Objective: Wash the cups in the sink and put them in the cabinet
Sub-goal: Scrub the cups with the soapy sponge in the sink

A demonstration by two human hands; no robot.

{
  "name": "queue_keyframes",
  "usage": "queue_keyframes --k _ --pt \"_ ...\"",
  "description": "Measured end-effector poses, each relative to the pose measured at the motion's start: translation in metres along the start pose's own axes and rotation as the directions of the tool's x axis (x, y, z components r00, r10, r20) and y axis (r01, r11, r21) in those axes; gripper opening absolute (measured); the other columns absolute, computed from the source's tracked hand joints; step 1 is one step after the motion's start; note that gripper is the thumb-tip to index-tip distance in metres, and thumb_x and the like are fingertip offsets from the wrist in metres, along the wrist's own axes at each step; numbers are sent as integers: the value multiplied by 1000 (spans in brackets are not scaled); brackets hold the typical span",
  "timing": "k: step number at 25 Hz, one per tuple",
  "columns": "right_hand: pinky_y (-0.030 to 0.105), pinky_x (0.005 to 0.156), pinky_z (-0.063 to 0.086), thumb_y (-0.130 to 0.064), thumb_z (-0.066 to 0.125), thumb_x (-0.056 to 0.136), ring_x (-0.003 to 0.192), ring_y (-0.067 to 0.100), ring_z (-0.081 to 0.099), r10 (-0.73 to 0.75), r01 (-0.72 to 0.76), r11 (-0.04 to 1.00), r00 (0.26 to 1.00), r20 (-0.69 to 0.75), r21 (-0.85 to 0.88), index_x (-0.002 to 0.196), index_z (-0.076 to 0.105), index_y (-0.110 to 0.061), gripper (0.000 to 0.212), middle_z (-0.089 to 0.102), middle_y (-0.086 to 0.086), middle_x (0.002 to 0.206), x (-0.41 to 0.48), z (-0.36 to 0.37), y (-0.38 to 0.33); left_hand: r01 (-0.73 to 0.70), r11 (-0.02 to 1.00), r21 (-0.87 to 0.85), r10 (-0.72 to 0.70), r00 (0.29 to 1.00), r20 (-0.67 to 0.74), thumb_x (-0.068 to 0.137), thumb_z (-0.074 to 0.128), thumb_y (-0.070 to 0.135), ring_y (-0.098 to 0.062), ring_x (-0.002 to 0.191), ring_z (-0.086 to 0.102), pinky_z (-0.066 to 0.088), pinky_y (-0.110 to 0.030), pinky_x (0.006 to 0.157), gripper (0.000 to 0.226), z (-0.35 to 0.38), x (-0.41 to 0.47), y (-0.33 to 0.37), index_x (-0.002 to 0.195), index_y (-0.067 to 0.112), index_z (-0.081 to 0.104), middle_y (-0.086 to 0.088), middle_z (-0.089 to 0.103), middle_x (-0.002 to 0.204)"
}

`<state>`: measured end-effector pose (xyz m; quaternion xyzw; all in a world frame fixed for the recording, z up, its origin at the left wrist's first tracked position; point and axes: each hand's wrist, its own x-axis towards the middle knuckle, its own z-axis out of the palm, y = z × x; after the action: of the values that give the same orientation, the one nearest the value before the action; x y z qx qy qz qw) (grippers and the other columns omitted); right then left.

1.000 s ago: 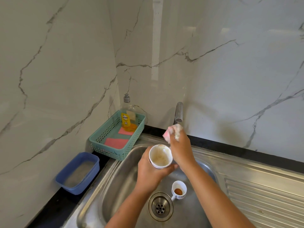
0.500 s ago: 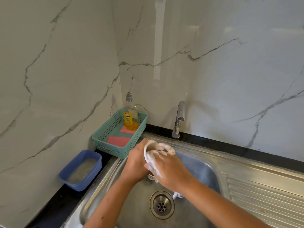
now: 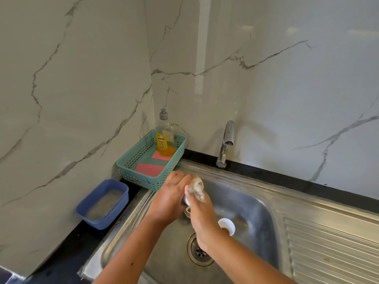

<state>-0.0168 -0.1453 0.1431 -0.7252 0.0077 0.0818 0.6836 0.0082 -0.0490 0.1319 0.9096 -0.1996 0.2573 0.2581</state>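
Nearest, the drain (image 3: 199, 253) sat low in the steel sink (image 3: 256, 201), with a small white cup (image 3: 226, 224) standing in the basin at its 1 o'clock. At the drain's 12 o'clock, the left hand (image 3: 171, 199) curled round another cup (image 3: 186, 200), mostly hidden. The right hand (image 3: 202, 216) gripped a soapy sponge (image 3: 197, 187) and pressed it against that cup. A blue tub (image 3: 102, 203) lay at the hands' 9 o'clock. Farther back were a teal basket (image 3: 143, 179) at 11 and the faucet (image 3: 225, 144) at 1.
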Motion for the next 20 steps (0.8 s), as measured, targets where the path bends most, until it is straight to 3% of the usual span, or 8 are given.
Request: queue_keyframes --k 3,5,7,8,11,14,17,20 --pt "37 87 45 -35 50 97 88 17 55 86 -84 989 996 -8 125 101 53 -21 15 58 -4 91 -11 1 2 -52 998 33 52 999 -12 79 66 14 -15 92 57 42 -27 87 23 11 -8 -5 102 14 62 4 65 95" --pt "32 85 40 -23 46 98 92 17 48 -123 145 943 988 91 -301 111 52 -14 17 56 3 100 -11 -13 12 20 999 -31 -19 1000 20 76 66 24 -13 92 57 42 -19 81 26 8 -12 -3 101 18 61 6 64 96" --pt "27 82 33 -26 46 98 86 12 42 -282 460 546 888 363 -700 105 52 -9 20 50 0 92 -1 -32 28 115 991 -72 -104 985 140 72 66 34 -11 89 57 35 -9 70 33 4 -15 -6 102 23 58 12 60 96" --pt "30 81 36 -28 51 95 80 13 46 -351 597 297 794 496 -745 96 54 -10 19 50 -2 85 7 -43 35 136 988 -76 -115 965 235 69 70 36 -9 86 57 35 -8 66 38 5 -17 -10 102 25 57 15 58 94" --pt "41 78 48 -24 75 73 69 19 58 -281 728 -117 628 726 -676 80 61 -16 17 58 -1 79 25 -57 69 214 977 -2 -182 838 515 63 78 32 -1 82 55 42 -13 63 54 13 -31 -19 110 31 51 19 58 92" --pt "41 69 48 -9 63 77 77 26 59 -108 803 -98 579 808 -588 87 60 -14 11 59 4 87 26 -52 96 397 917 33 -310 659 686 60 75 19 -9 89 62 53 -26 74 61 30 -50 -31 112 38 49 12 66 99" --pt "36 54 46 -15 73 69 76 19 61 -59 819 -36 570 820 -572 93 51 -19 34 58 0 86 29 -42 125 468 878 96 -370 539 756 59 80 15 -13 93 62 54 -32 79 61 42 -69 -41 109 35 51 8 67 102" --pt "43 64 51 -5 69 75 90 26 61 31 842 20 539 842 -540 105 52 -14 36 56 8 98 28 -29 154 523 836 162 -423 428 799 59 80 10 -15 92 62 57 -37 78 71 52 -89 -51 115 38 45 5 66 102"
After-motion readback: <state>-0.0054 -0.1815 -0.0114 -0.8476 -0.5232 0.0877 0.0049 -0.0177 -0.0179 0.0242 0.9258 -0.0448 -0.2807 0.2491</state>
